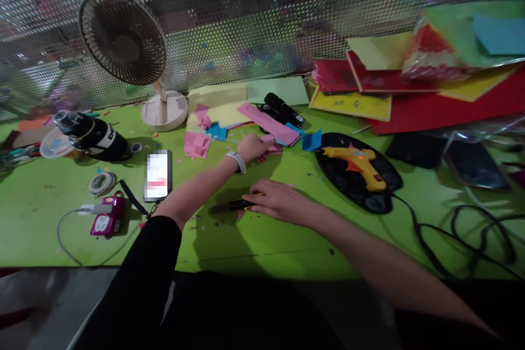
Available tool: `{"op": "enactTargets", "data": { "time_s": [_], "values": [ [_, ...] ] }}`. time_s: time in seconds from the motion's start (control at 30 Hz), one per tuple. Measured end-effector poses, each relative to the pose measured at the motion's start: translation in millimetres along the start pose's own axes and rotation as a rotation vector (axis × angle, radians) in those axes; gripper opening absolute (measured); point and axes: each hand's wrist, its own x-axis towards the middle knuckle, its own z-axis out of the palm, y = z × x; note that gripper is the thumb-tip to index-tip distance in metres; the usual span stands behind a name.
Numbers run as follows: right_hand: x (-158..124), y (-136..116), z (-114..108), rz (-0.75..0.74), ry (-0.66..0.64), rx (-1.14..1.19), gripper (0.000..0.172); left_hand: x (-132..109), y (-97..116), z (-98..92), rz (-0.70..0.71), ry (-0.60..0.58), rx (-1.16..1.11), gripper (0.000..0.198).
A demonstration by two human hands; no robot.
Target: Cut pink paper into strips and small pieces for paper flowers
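Note:
My left hand (253, 149), a white watch on its wrist, is closed at the edge of the pink paper (268, 121). Its fingertips pinch a small pink piece. Lower and to the right, my right hand (283, 203) grips a slim black-and-yellow cutting tool (237, 205). The tool points left, just above the table, and its dark blade end is blurred. Small pink paper squares (196, 145) and a blue paper piece (216, 130) lie left of my left hand. Behind the pink strips rests a black stapler-like object (283, 109).
A yellow glue gun (361, 164) sits on a black palette (336, 175), its cord trailing right. Stacked coloured paper (410, 104) fills the back right. On the left are a fan (123, 38), a black bottle (96, 136), a phone (157, 175), white tape (101, 182) and a purple power adapter (107, 217).

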Motion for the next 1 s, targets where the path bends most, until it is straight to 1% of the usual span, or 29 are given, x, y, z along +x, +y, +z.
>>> {"op": "enactTargets", "data": {
  "time_s": [0.07, 0.1, 0.17, 0.23, 0.27, 0.3, 0.33, 0.4, 0.43, 0.47, 0.5, 0.53, 0.57, 0.6, 0.67, 0.7, 0.8, 0.87, 0.9, 0.93, 1.0],
  "values": [
    [-1, 0, -1, 0.001, 0.007, 0.007, 0.028, -5, 2, -0.5, 0.043, 0.044, 0.141, 0.065],
    [-1, 0, -1, 0.005, 0.013, 0.013, 0.028, -10, 2, -3.3, 0.077, 0.087, 0.215, 0.065],
    [-2, -1, -2, 0.012, 0.026, 0.023, 0.028, -24, -2, -16.0, 0.179, 0.199, 0.336, 0.061],
    [-3, 0, -2, 0.019, 0.033, 0.031, 0.027, -42, -10, -40.3, 0.291, 0.305, 0.419, 0.051],
    [-4, 1, -2, 0.026, 0.033, 0.036, 0.027, -51, -15, -57.0, 0.332, 0.359, 0.435, 0.045],
    [-5, 3, -2, 0.037, 0.033, 0.043, 0.026, -60, -21, -76.4, 0.327, 0.398, 0.462, 0.039],
    [-6, 5, -2, 0.050, 0.030, 0.050, 0.026, -69, -27, -97.7, 0.260, 0.428, 0.515, 0.033],
    [-9, 10, -2, 0.081, 0.024, 0.059, 0.026, -81, -41, -141.2, 0.019, 0.466, 0.678, 0.022],
    [-10, 12, -2, 0.092, 0.024, 0.061, 0.026, -85, -49, -160.6, -0.071, 0.484, 0.729, 0.022],
    [-11, 15, -3, 0.101, 0.026, 0.064, 0.026, -87, -58, -176.9, -0.139, 0.494, 0.754, 0.025],
    [-11, 17, -3, 0.107, 0.028, 0.068, 0.026, -87, -67, -189.1, -0.179, 0.494, 0.754, 0.028],
    [-11, 19, -4, 0.112, 0.032, 0.073, 0.026, -86, -77, -197.0, -0.196, 0.486, 0.723, 0.031],
    [-11, 19, -5, 0.119, 0.038, 0.077, 0.026, -85, -86, -200.8, -0.202, 0.476, 0.675, 0.031],
    [-10, 20, -6, 0.125, 0.044, 0.081, 0.026, -82, -94, -201.2, -0.212, 0.464, 0.617, 0.027],
    [-8, 19, -7, 0.139, 0.054, 0.085, 0.027, -77, -105, -196.6, -0.158, 0.461, 0.513, 0.016],
    [-7, 19, -8, 0.148, 0.058, 0.085, 0.028, -75, -106, -193.9, -0.124, 0.468, 0.476, 0.011],
    [-6, 18, -7, 0.169, 0.081, 0.085, 0.028, -77, -100, -192.1, -0.017, 0.570, 0.454, 0.005],
    [-5, 20, -4, 0.194, 0.114, 0.069, 0.029, -83, -89, -195.2, 0.070, 0.670, 0.474, 0.007],
    [-5, 23, -3, 0.214, 0.135, 0.050, 0.030, -86, -84, -196.3, 0.126, 0.695, 0.465, 0.009],
    [-5, 27, -2, 0.243, 0.157, 0.017, 0.030, -90, -80, -196.4, 0.173, 0.702, 0.443, 0.011],
    [-3, 38, -2, 0.333, 0.191, -0.097, 0.029, -95, -75, -192.8, 0.231, 0.656, 0.395, 0.013]
  ]
}}
